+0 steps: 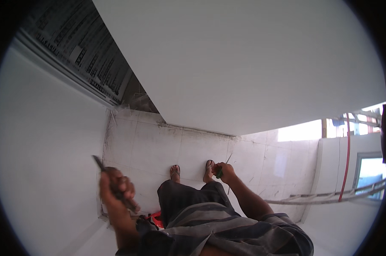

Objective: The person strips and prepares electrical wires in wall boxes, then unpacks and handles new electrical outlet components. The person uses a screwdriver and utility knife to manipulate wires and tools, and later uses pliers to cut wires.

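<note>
My left hand is raised near the white wall on the left, its fingers wrapped round a long, dark, narrow tool. One end of this tool juts up past the fist and the other shows below it; blur hides its exact kind. My right hand is closed on a slim tool with a green handle, held in front of my right foot. A thin, pale shaft sticks up beside that hand, probably part of the same tool. Neither tool touches a wall.
A big white wall stands ahead, its corner at the tiled floor. Printed film covers a panel at the far left. On the right are a red cord, a ladder-like frame and a window. Something red lies behind me.
</note>
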`<state>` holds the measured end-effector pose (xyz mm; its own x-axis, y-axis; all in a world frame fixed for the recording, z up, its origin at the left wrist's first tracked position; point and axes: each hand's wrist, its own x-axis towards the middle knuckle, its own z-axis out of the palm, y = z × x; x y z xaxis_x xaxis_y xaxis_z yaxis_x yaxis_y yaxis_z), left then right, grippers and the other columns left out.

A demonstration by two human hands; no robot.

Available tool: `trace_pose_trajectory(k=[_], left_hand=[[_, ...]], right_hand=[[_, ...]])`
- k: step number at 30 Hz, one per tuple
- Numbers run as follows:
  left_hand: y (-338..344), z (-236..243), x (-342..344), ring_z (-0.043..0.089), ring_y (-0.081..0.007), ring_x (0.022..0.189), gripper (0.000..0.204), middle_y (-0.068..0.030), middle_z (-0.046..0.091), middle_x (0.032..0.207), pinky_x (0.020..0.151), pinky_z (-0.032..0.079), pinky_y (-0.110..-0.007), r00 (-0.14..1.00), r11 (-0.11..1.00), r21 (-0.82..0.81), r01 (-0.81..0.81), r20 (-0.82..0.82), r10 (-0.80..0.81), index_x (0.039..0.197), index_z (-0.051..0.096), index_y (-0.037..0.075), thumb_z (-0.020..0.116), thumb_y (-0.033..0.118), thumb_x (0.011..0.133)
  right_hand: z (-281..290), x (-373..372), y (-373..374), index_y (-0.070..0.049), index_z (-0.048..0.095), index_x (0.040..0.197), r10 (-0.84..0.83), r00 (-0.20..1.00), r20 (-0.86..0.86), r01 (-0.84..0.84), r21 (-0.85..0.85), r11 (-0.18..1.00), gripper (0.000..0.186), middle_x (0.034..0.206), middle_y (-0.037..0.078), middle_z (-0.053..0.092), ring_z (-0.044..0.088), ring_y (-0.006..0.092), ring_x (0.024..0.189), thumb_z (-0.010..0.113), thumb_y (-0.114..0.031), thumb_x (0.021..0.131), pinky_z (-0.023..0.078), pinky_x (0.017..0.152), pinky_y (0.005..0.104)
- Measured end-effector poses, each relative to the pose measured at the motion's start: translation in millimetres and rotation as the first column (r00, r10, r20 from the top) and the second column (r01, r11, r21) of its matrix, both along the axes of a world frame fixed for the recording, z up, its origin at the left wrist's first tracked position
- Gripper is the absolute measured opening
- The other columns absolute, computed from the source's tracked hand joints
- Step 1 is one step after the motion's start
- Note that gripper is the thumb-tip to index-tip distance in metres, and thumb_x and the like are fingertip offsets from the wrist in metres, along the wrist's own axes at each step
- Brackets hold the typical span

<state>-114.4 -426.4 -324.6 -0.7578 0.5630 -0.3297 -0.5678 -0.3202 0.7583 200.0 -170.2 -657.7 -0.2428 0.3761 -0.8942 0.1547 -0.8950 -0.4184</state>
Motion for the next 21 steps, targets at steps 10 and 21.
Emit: trace_pose_trajectory(k=[10, 21], left_hand=[[-46, -345, 222, 0.056, -0.0162, 0.045, 0.031, -0.0038, 0.054, 0.066, 0.041, 0.045, -0.031, 0.929, 0.696, -0.676, 0.243, 0.370, 0.035, 0.089, 0.059, 0.002, 0.060, 0.030, 0.102], [-79, -426, 252, 0.059, -0.0225, 0.044, 0.031, -0.0064, 0.051, 0.065, 0.039, 0.049, -0.036, 0.885, 0.642, -0.757, 0.118, 0.373, 0.277, 0.085, 0.055, 0.002, 0.058, 0.028, 0.102]], right_hand=[[-218, 51, 59, 0.006, 0.065, 0.089, 0.420, 0.888, 0.186, -0.458, 0.283, 0.843, 0.010, 0.079, 0.017, 0.067, 0.067, 0.0304, 0.065, 0.061, -0.004, 0.091, 0.058, 0.060, 0.0417], [-399, -21, 80, 0.002, 0.067, 0.077, 0.250, 0.885, 0.394, -0.319, 0.121, 0.940, 0.009, 0.069, 0.013, 0.067, 0.065, 0.0237, 0.059, 0.065, -0.004, 0.084, 0.050, 0.052, 0.0378]])
